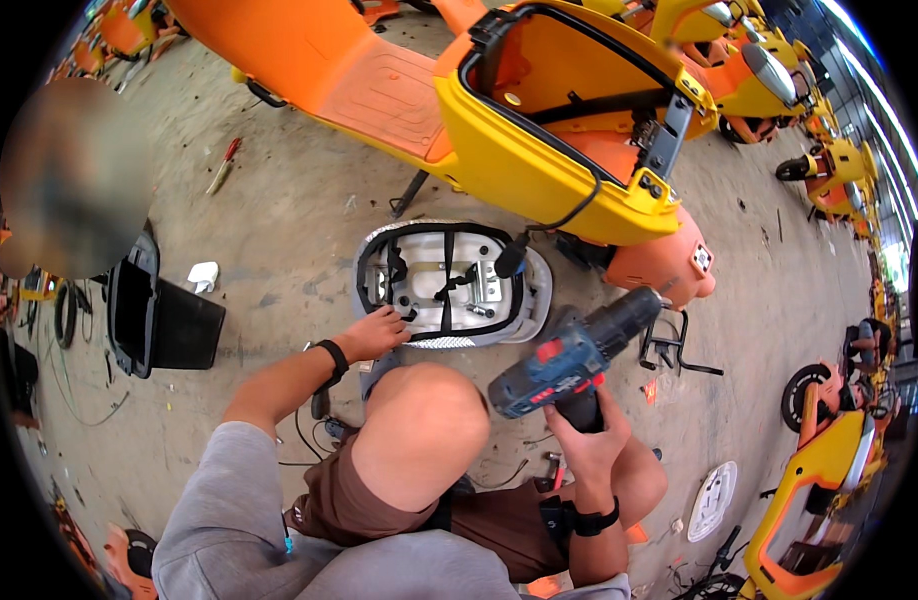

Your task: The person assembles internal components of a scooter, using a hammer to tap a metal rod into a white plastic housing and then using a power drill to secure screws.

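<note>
An upturned scooter seat [434,268] lies on the floor in front of my knees. Its pale underside carries black straps, a metal bracket [487,283] and a black seal around the rim. My left hand [376,333] is at the near left part of that rim, fingers curled over the edge. In my right hand [591,440] is a blue and black cordless drill [569,360], gripped by its handle above my right knee. The drill's nose points up and to the right, apart from the seat.
A yellow and orange scooter [539,170] with an open seat compartment stands just beyond the seat. To the left are a black storage bin [184,325] and a red-handled screwdriver [226,160]. A black metal rack [669,350] and a white panel [714,500] lie to the right.
</note>
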Demonstrator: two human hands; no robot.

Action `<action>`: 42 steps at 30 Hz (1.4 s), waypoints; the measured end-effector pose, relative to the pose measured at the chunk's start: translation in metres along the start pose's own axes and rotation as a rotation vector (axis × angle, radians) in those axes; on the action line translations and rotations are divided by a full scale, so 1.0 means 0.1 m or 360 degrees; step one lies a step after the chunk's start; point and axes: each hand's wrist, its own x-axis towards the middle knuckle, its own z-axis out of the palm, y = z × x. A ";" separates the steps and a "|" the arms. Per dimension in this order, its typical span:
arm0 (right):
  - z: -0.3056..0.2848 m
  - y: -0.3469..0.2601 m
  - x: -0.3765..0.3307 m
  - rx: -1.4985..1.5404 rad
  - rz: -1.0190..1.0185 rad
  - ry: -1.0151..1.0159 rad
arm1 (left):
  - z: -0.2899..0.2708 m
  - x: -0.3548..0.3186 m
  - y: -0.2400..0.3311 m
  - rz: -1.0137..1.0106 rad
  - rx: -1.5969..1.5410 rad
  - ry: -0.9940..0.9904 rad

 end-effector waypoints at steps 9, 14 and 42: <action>-0.89 -0.28 -0.23 0.0159 0.0282 0.0552 | -0.06 0.07 0.05 -0.0192 -0.0122 0.0075; -1.68 -0.57 -0.88 -0.0257 0.0473 0.1034 | -0.12 0.12 -0.02 -0.0401 -0.0532 0.0482; -0.68 2.05 -3.31 -0.1207 0.1151 -0.0242 | 0.67 1.65 -0.04 -0.0439 -0.0421 -0.0578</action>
